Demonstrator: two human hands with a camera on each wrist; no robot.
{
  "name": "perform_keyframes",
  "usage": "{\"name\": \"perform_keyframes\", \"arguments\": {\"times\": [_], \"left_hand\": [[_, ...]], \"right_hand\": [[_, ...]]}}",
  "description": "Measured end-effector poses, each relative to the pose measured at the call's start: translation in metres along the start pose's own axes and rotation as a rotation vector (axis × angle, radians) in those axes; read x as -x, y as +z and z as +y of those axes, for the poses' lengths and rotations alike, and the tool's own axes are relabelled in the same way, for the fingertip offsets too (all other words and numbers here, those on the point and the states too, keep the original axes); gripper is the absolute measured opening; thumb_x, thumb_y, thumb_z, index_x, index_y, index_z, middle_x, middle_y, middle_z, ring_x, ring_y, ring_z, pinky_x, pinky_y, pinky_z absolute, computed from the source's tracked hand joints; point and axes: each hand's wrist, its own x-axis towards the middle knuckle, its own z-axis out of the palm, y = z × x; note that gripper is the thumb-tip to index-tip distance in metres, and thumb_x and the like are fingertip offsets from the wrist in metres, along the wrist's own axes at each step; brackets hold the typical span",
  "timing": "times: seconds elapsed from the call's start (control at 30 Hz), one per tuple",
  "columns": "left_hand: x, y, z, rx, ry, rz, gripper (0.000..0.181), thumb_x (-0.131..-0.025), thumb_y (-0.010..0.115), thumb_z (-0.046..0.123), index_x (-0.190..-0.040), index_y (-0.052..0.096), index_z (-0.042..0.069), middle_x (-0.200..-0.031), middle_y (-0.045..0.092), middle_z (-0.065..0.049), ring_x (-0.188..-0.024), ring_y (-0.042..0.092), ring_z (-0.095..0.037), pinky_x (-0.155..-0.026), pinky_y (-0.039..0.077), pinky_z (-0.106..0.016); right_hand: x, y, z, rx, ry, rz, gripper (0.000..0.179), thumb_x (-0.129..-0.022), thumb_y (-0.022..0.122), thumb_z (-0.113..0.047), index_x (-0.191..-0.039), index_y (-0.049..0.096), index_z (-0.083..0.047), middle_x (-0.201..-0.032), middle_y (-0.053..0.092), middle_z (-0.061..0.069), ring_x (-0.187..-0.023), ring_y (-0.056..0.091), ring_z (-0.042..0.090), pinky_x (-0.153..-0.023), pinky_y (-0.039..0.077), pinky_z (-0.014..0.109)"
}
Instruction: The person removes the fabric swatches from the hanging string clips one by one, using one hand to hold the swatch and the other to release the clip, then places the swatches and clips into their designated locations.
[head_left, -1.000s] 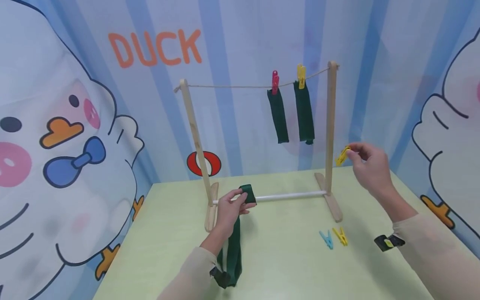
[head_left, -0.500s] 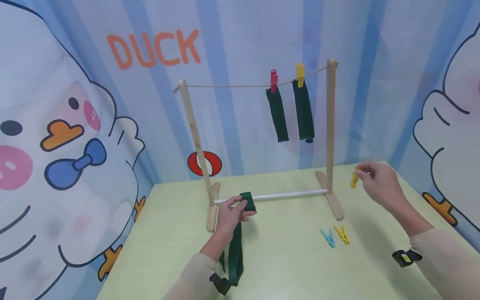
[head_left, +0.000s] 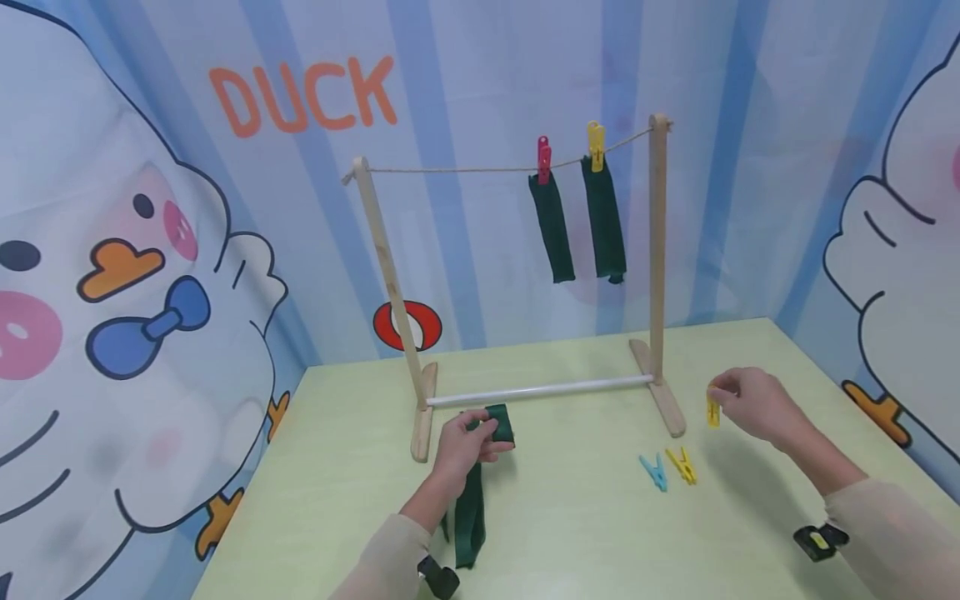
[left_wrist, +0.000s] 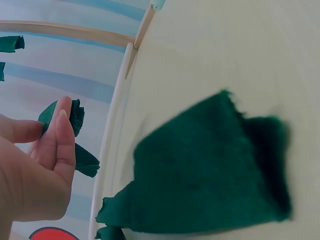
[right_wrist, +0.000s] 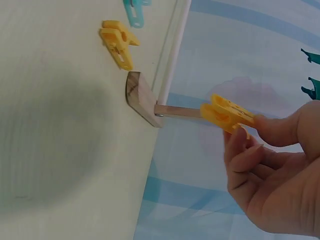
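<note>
My left hand pinches a dark green strip of cloth between thumb and fingers, in front of the rack's white bar. More green cloth hangs below that hand; in the left wrist view a wide green piece fills the foreground. At the right, my right hand pinches a yellow clothespin by one end, above the table. The right wrist view shows this clothespin between thumb and fingertips. On the table to its left lie a light blue clothespin and another yellow clothespin.
A wooden rack with a right post, left post and white bottom bar stands on the pale table. From its string hang two green cloths, under a red clothespin and a yellow one.
My right hand has come down and slightly to the right with the yellow clothespin, which now points downward. The left hand has sunk a little with the green cloth.
</note>
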Motion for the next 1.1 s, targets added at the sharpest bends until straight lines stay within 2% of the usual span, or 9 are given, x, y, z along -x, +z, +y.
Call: {"name": "perform_keyframes", "arguments": {"times": [0.17,0.37,0.47,0.6,0.7,0.87,1.0,1.1], "left_hand": [[0.002,-0.004,-0.008,-0.051,-0.020,-0.036,0.033,-0.101,0.060,0.018,-0.127,0.055,-0.002,-0.082,0.074,-0.018,-0.071,0.074,-0.020,-0.059,0.053,-0.023],[0.005,-0.006,-0.018,-0.171,-0.015,-0.089,0.029,-0.101,0.059,0.016,-0.123,0.058,-0.004,-0.069,0.071,-0.011,-0.066,0.073,-0.020,-0.060,0.052,-0.025],[0.005,-0.006,-0.023,-0.245,-0.001,-0.088,0.026,-0.099,0.061,0.014,-0.117,0.063,-0.004,-0.064,0.069,-0.008,-0.059,0.069,-0.016,-0.056,0.048,-0.024],[0.005,-0.007,-0.026,-0.304,0.001,-0.063,0.018,-0.096,0.064,0.012,-0.108,0.068,-0.001,-0.063,0.063,-0.001,-0.054,0.059,-0.011,-0.051,0.041,-0.022],[0.006,-0.009,-0.025,-0.379,-0.003,-0.052,0.015,-0.096,0.065,0.015,-0.101,0.071,0.002,-0.067,0.058,0.000,-0.059,0.054,-0.011,-0.052,0.041,-0.024],[0.008,-0.013,-0.023,-0.515,-0.001,-0.054,0.015,-0.094,0.067,0.018,-0.096,0.075,0.006,-0.080,0.064,0.000,-0.070,0.056,-0.014,-0.060,0.046,-0.028],[0.009,-0.015,-0.023,-0.588,0.017,-0.072,0.011,-0.091,0.071,0.013,-0.086,0.075,0.005,-0.076,0.064,0.001,-0.067,0.054,-0.013,-0.058,0.043,-0.027],[0.011,-0.015,-0.021,-0.633,0.009,-0.081,0.010,-0.090,0.072,0.012,-0.082,0.074,0.006,-0.073,0.062,0.001,-0.064,0.053,-0.013,-0.056,0.042,-0.026]], "right_hand": [[0.002,0.007,0.007,0.019,-0.002,-0.084,0.030,-0.100,0.054,-0.010,-0.110,0.063,0.016,-0.094,0.066,0.019,-0.081,0.062,0.029,-0.065,0.051,0.042],[0.000,0.018,0.018,0.093,0.083,-0.169,0.024,-0.098,0.056,-0.012,-0.088,0.067,0.007,-0.066,0.054,0.005,-0.057,0.044,0.017,-0.054,0.040,0.033],[0.000,0.022,0.022,0.121,0.104,-0.205,0.027,-0.097,0.057,-0.012,-0.075,0.067,0.000,-0.058,0.046,0.000,-0.051,0.038,0.013,-0.052,0.036,0.030],[0.001,0.027,0.022,0.155,0.124,-0.238,0.034,-0.096,0.058,-0.015,-0.063,0.059,-0.007,-0.054,0.036,-0.005,-0.049,0.032,0.010,-0.051,0.033,0.028],[0.002,0.028,0.020,0.181,0.140,-0.258,0.032,-0.096,0.059,-0.016,-0.067,0.057,-0.005,-0.057,0.039,-0.002,-0.052,0.035,0.012,-0.052,0.033,0.028],[0.000,0.028,0.019,0.201,0.167,-0.290,0.026,-0.097,0.059,-0.016,-0.086,0.058,0.007,-0.071,0.051,0.007,-0.064,0.047,0.019,-0.059,0.040,0.032],[-0.002,0.030,0.021,0.212,0.177,-0.304,0.029,-0.097,0.060,-0.016,-0.092,0.058,0.013,-0.075,0.054,0.009,-0.068,0.050,0.021,-0.063,0.043,0.034],[-0.003,0.033,0.024,0.224,0.174,-0.311,0.028,-0.096,0.060,-0.016,-0.090,0.059,0.012,-0.073,0.054,0.008,-0.067,0.050,0.020,-0.062,0.042,0.033]]}}
